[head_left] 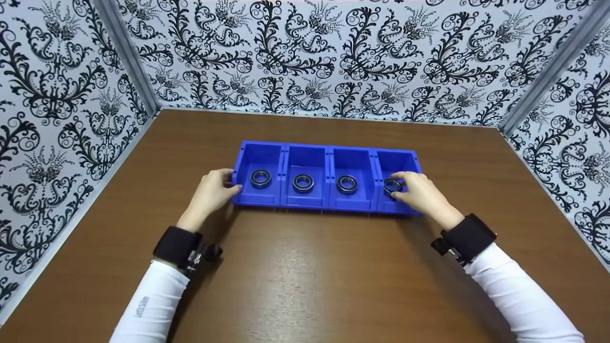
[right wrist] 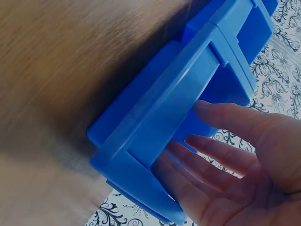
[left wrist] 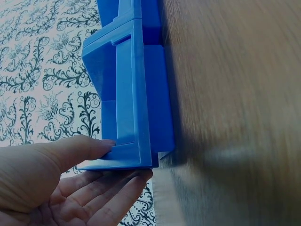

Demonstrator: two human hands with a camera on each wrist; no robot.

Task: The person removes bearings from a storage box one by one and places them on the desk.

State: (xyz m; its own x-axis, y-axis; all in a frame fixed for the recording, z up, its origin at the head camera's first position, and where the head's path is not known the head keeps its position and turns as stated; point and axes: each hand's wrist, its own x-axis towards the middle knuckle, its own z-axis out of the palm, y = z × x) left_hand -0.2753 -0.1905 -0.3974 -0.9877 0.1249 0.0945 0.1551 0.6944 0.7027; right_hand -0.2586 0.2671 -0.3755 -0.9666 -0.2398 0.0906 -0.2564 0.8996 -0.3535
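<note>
A blue four-compartment bin row point(head_left: 305, 204) stands on the table, with a ring-shaped ball bearing in each compartment. The left hand point(head_left: 217, 190) grips the row's left end. Its thumb point(left wrist: 96, 147) lies inside over the rim, while the other fingers are against the outer side. In the rightmost compartment, the right hand point(head_left: 421, 193) has thumb and fingers around a bearing point(head_left: 391, 186), at its edges. The right wrist view shows those fingers point(right wrist: 207, 155) reaching in behind the front wall point(right wrist: 164, 113), which hides the bearing there. Other bearings lie in the left point(head_left: 260, 186), second point(head_left: 303, 190) and third compartments point(head_left: 347, 191).
The brown wooden table point(head_left: 295, 276) extends in front of and behind the bins. White walls point(head_left: 305, 57) with black scroll patterns enclose it at the back and both sides. Black wrist straps point(head_left: 177, 247) with small cameras sit over white sleeves.
</note>
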